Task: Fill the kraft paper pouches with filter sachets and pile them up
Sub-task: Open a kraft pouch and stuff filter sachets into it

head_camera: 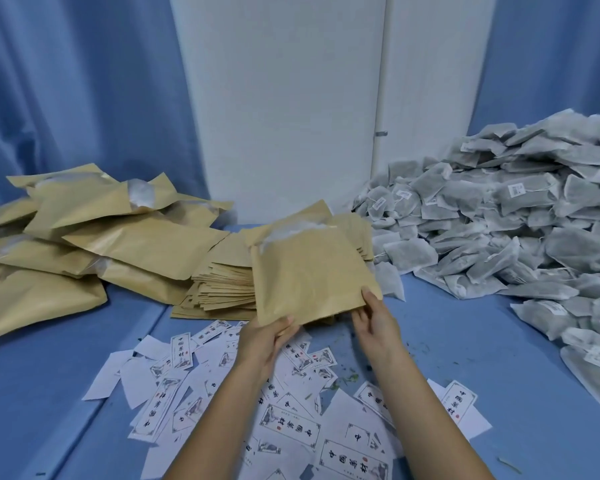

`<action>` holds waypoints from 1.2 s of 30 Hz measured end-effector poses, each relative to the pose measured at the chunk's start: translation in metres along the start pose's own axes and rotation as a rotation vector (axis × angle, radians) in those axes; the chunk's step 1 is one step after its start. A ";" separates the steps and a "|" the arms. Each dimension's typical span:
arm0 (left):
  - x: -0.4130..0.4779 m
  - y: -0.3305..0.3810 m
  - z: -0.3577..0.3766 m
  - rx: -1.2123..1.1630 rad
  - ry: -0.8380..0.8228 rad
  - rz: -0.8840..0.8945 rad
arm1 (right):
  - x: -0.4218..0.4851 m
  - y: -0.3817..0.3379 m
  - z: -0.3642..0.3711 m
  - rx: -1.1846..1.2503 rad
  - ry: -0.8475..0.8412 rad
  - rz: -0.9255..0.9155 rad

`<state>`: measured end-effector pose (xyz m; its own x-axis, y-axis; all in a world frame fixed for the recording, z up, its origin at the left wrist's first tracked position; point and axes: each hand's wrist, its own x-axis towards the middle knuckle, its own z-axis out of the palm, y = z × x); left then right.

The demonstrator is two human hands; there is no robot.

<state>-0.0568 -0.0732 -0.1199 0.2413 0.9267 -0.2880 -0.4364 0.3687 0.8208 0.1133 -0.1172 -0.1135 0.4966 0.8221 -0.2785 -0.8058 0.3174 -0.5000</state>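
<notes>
I hold one kraft paper pouch (309, 271) up over the middle of the blue surface, its open mouth at the top showing a white lining. My left hand (267, 337) grips its lower left corner. My right hand (374, 317) pinches its lower right corner. Just behind it lies a flat stack of empty kraft pouches (222, 289). A loose pile of filled, bulging pouches (94, 244) sits at the left. A big heap of grey-white filter sachets (520, 220) rises at the right.
Several white printed paper labels (291, 403) lie scattered on the blue cloth (42, 393) under my forearms, with green crumbs among them. A white panel (284, 98) and blue curtains stand behind.
</notes>
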 end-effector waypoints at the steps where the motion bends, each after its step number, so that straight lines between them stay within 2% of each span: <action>1: 0.001 -0.003 -0.003 0.055 0.018 0.035 | 0.002 0.001 -0.007 -0.061 0.016 -0.019; 4: 0.005 -0.010 -0.008 0.123 0.007 0.067 | 0.011 0.005 -0.021 -0.177 0.065 -0.070; 9: 0.012 -0.009 -0.012 0.190 0.000 0.137 | 0.017 0.010 -0.026 -0.205 0.092 -0.071; 13: 0.014 -0.010 -0.012 0.177 0.030 0.161 | 0.010 0.018 -0.020 -0.320 0.023 -0.105; 16: 0.014 -0.012 -0.013 0.182 0.034 0.162 | 0.010 0.021 -0.020 -0.393 0.100 -0.138; 22: 0.015 -0.013 -0.016 0.154 0.046 0.191 | 0.005 0.025 -0.019 -0.387 0.095 -0.136; 29: 0.015 -0.011 -0.018 0.128 -0.004 0.148 | 0.002 0.025 -0.019 -0.472 0.121 -0.171; 36: 0.014 -0.011 -0.017 0.112 -0.039 0.151 | -0.003 0.025 -0.015 -0.453 0.018 -0.143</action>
<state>-0.0630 -0.0636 -0.1414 0.2148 0.9666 -0.1399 -0.3713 0.2133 0.9037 0.0970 -0.1187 -0.1377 0.6008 0.7758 -0.1929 -0.5091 0.1853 -0.8405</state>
